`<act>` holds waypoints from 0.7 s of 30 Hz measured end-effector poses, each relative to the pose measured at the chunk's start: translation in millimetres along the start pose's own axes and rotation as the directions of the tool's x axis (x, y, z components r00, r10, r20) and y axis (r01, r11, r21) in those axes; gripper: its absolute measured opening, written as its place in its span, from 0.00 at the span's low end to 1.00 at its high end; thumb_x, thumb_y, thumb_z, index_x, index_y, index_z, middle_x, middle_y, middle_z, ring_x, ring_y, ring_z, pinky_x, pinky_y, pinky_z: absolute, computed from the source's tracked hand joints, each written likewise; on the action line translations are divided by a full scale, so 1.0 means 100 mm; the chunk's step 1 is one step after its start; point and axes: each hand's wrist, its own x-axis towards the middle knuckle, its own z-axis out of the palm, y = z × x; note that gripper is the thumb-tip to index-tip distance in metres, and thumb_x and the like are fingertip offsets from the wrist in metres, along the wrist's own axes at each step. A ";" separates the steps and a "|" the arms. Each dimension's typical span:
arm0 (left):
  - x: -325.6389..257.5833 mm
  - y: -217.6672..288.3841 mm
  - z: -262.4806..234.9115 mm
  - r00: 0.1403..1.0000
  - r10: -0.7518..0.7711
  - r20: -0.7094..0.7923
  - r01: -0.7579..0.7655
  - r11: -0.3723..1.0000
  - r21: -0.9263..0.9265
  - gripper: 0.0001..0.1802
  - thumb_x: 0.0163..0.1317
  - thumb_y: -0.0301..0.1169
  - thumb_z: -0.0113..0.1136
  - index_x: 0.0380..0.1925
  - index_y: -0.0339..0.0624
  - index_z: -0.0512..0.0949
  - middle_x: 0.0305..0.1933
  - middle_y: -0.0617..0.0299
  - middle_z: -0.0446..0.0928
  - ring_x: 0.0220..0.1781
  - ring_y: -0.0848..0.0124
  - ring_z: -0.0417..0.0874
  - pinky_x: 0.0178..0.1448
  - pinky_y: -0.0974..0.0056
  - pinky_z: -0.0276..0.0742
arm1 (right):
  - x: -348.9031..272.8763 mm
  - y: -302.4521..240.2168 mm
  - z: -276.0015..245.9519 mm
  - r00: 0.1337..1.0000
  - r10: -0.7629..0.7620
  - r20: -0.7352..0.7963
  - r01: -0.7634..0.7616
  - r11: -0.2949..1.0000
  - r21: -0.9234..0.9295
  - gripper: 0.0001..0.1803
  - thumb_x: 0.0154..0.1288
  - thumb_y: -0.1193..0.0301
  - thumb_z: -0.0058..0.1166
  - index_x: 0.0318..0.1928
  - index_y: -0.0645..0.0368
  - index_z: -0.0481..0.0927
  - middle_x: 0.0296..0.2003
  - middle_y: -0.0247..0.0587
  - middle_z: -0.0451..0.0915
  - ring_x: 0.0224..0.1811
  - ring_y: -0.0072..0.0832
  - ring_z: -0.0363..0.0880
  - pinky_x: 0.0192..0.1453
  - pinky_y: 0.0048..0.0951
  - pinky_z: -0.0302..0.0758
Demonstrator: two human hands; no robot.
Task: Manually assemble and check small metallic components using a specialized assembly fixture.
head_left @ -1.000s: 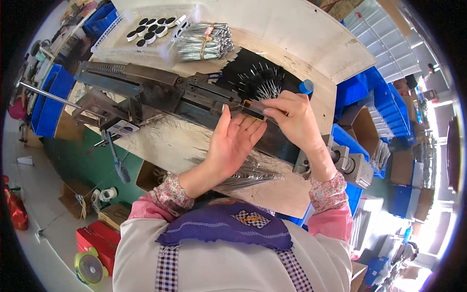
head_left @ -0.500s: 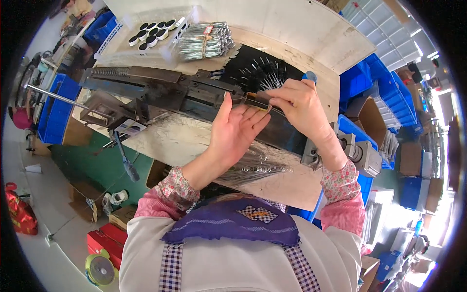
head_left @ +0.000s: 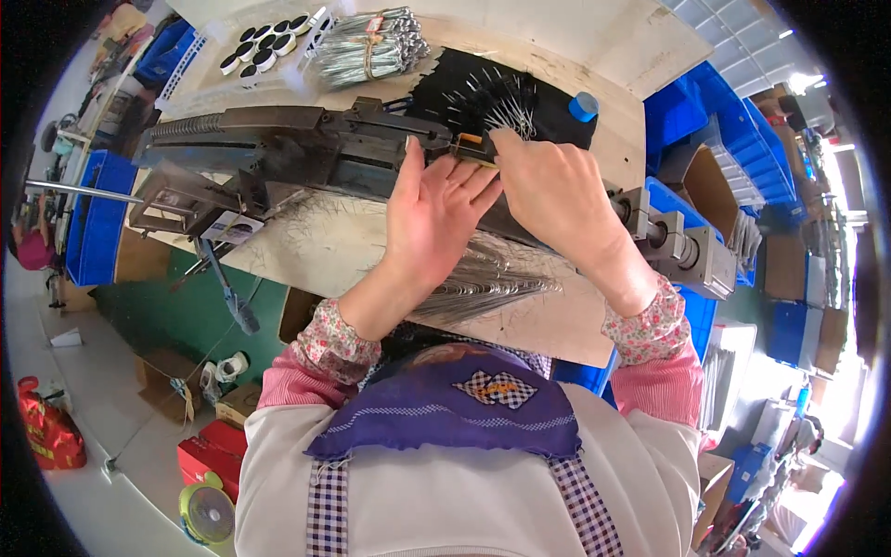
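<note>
My left hand (head_left: pixel 434 218) lies palm up against the near side of a long dark metal machine (head_left: pixel 297 153), its fingers stretched out. Just right of it, my right hand (head_left: pixel 564 197) is closed, back upward, with its fingertips at a small yellow-edged part of the machine. What those fingers hold is hidden. Beyond the hands, shiny thin metal pieces (head_left: pixel 510 110) fan out on a black sheet (head_left: pixel 455 79). Below them on the near side, a pile of thin bent wires (head_left: pixel 487 292) rests on the wooden tabletop (head_left: pixel 348 237).
At the back left are a tied bundle of metal rods (head_left: pixel 371 51) and a clear plastic basket (head_left: pixel 200 84) with black-and-white round pieces. A blue cap (head_left: pixel 583 107) sits on the black sheet. Blue bins (head_left: pixel 682 121) stand at right, beside a metal shaft fixture (head_left: pixel 682 246).
My right hand has rolled over and closed more, so its back now hides the thin piece it pinched before. My left hand stays palm up beside it. The view has shifted slightly.
</note>
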 end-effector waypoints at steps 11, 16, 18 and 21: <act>0.10 0.03 0.03 0.993 -0.081 -0.085 0.094 0.981 0.171 0.16 0.71 0.43 0.46 0.39 0.43 0.74 0.44 0.61 0.76 0.55 0.67 0.74 0.65 0.58 0.63 | -0.16 0.07 0.07 0.997 -0.033 0.065 0.036 0.999 -0.037 0.11 0.55 0.79 0.49 0.41 0.63 0.69 0.24 0.53 0.79 0.30 0.49 0.81 0.31 0.43 0.77; 0.03 -0.45 -0.20 0.989 -0.054 -0.140 0.064 0.996 0.064 0.03 0.66 0.33 0.57 0.33 0.52 0.73 0.40 0.74 0.74 0.46 0.82 0.71 0.53 0.72 0.62 | -0.97 0.02 0.37 0.853 0.157 0.499 -0.277 0.944 0.178 0.14 0.58 0.73 0.51 0.45 0.62 0.69 0.29 0.56 0.81 0.34 0.51 0.82 0.37 0.45 0.79; 0.09 -0.64 -0.33 0.969 -0.066 -0.237 0.105 0.982 0.157 0.14 0.67 0.36 0.55 0.49 0.43 0.74 0.54 0.64 0.76 0.60 0.71 0.70 0.63 0.67 0.61 | -1.17 0.01 0.82 0.843 0.200 0.499 -0.311 0.939 0.148 0.12 0.59 0.72 0.50 0.44 0.62 0.71 0.31 0.57 0.81 0.36 0.52 0.82 0.38 0.47 0.79; -0.13 -0.57 -0.09 0.970 -0.076 -0.231 0.126 0.970 0.207 0.20 0.67 0.34 0.54 0.56 0.38 0.70 0.60 0.56 0.73 0.65 0.67 0.68 0.65 0.64 0.61 | -1.28 0.09 1.42 0.883 0.284 0.374 -0.403 0.867 0.292 0.08 0.60 0.71 0.52 0.39 0.60 0.77 0.35 0.56 0.81 0.40 0.53 0.80 0.43 0.51 0.75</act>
